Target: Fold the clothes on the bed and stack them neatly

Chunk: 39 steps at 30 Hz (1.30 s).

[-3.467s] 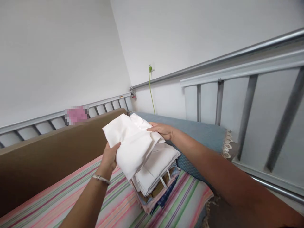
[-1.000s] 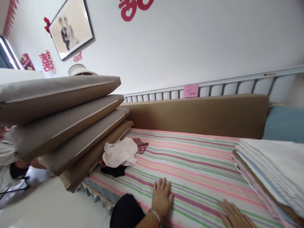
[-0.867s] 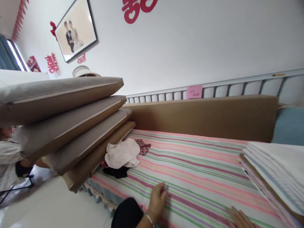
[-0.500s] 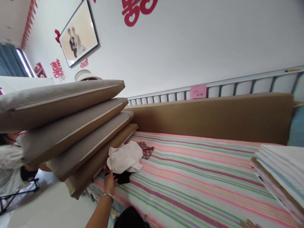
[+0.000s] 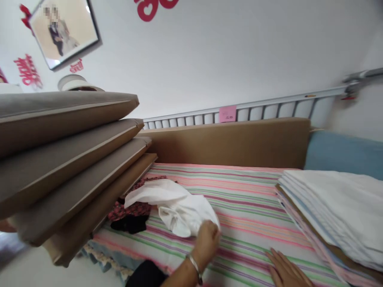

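Note:
A crumpled white garment [image 5: 191,209] stretches across the striped sheet [image 5: 248,223]. My left hand [image 5: 208,235], with a silver bangle at the wrist, is closed on the garment's right end. Some of the garment is folded over, so its exact kind is hard to tell. Red flowered cloth [image 5: 131,211] and a black piece of clothing [image 5: 130,224] lie just left of it, partly under the cushion stack. At the lower right, my right hand [image 5: 287,271] rests palm down on the sheet with fingers stretched out, holding nothing.
Thick grey-brown cushions [image 5: 89,163] are stacked high on the left, leaning over the bed edge. A folded pile of white and coloured cloth [image 5: 335,207] sits at right. Behind stand a long brown cushion [image 5: 227,143], a radiator [image 5: 194,118] and a blue cushion [image 5: 344,151].
My left hand has taken hold of the white garment and pulled it rightward from the cushion stack. My right hand has come further into view. The view has turned right.

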Tool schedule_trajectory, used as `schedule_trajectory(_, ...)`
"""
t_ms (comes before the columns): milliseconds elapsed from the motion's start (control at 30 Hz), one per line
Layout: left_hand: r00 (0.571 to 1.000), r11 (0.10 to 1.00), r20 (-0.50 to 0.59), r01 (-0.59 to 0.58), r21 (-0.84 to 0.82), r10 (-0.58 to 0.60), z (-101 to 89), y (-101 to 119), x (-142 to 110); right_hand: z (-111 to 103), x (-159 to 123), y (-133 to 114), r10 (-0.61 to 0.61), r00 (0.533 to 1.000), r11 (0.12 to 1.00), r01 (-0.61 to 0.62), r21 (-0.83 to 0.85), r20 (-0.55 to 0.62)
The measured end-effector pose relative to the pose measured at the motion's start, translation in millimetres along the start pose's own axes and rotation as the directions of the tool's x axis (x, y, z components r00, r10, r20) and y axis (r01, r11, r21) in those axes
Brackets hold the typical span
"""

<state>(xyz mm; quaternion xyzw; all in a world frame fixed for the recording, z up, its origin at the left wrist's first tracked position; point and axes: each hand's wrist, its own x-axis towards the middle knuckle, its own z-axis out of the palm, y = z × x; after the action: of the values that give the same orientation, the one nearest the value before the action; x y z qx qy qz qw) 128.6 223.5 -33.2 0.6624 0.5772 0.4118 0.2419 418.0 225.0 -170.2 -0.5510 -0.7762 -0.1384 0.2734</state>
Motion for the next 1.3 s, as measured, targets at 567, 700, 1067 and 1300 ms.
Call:
schedule_trajectory(567, 0.892, 0.995, 0.443, -0.067, -0.071, 0.091, 34.6, 26, -118, -63, 25, -43, 0.253, 0.949, 0.933, -0.291, 0.213, 0.190)
schedule_trajectory(700, 0.896, 0.991, 0.424, -0.111, -0.073, 0.131, 32.9, 34, -127, -68, 35, -72, 0.393, 0.861, 0.674, -0.508, 0.536, 0.323)
schedule_trajectory(1067, 0.998, 0.994, -0.040, -0.044, -0.097, 0.040, -15.4, -6, -133, -73, 21, -104, 0.441, 0.786, 0.426, -0.608, 0.670, 0.433)
schedule_trajectory(1300, 0.890, 0.943, -0.319, 0.280, -0.180, -0.325, -40.4, -59, -128, -65, 14, -95, 0.471, 0.778, 0.387, -0.606, 0.695, 0.416)
